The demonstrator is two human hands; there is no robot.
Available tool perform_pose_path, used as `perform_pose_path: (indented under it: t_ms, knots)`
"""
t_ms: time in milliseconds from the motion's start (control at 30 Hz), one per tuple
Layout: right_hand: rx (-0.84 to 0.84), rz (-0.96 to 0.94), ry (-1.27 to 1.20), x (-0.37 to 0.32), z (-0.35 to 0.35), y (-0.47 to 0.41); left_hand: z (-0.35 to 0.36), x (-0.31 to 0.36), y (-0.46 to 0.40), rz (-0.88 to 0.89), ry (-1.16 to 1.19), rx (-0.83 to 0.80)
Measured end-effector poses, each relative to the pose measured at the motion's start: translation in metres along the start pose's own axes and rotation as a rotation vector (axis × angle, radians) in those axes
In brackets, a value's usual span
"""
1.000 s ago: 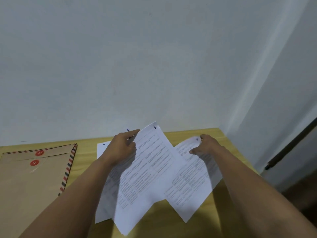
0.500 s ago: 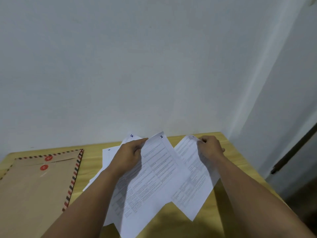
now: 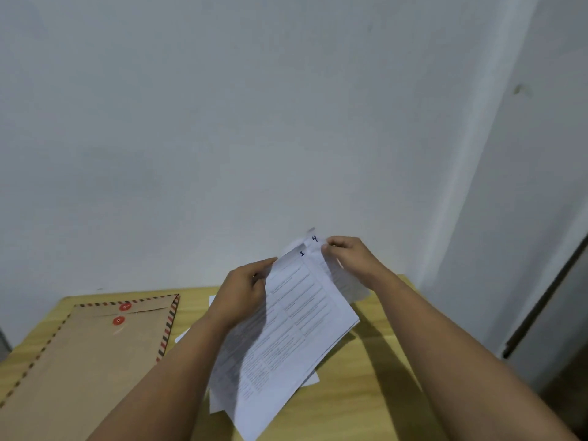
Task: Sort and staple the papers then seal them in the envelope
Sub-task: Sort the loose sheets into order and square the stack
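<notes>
Two sets of fingers now meet at the top of one bundle: our left fingers [image 3: 265,265] pinch the upper left edge of sheet 1 [image 3: 296,316], and our right fingers [image 3: 327,248] pinch the corner of sheet 4 [image 3: 315,241] just behind it. A second ago these two sheets were fanned apart, one in each hand; we have since drawn them together and lifted them, so 4 sits behind 1. We judge the sorting is under way, not done. More papers [image 3: 310,378] lie beneath on the worktop [image 3: 366,393]. The envelope [image 3: 89,351] lies flat at the worktop's left edge, untouched. We see no stapler.
</notes>
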State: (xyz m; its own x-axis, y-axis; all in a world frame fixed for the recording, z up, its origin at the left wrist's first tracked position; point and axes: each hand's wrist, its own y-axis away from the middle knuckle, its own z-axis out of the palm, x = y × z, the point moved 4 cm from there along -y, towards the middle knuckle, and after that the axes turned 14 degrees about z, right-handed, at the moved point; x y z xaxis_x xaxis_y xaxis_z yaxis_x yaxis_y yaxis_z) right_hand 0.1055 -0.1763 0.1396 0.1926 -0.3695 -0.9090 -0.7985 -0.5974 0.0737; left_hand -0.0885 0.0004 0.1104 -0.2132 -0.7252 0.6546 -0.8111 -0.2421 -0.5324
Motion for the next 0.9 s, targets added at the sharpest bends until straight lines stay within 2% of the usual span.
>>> perform_pose_path:
  t_ms: [200,467,600,733,833,900]
  knots:
    - [-0.138,-0.018,-0.006,-0.034,0.02,0.026,-0.023,0.016,0.004,-0.035,-0.101,0.081]
    - [-0.162,-0.04,-0.049,-0.055,0.032,0.041,-0.044,0.03,0.01,-0.082,-0.1,0.129]
    - [-0.18,-0.115,-0.023,-0.065,0.038,0.049,-0.052,0.035,0.011,-0.1,-0.105,0.156]
    - [-0.178,-0.15,-0.029,-0.074,0.042,0.055,-0.059,0.036,0.015,-0.112,-0.107,0.156]
    - [-0.245,-0.112,-0.085,-0.08,0.049,0.055,-0.07,0.032,0.017,-0.097,-0.235,0.118]
    - [-0.279,-0.093,-0.152,-0.082,0.058,0.052,-0.077,0.029,0.017,-0.098,-0.163,0.097]
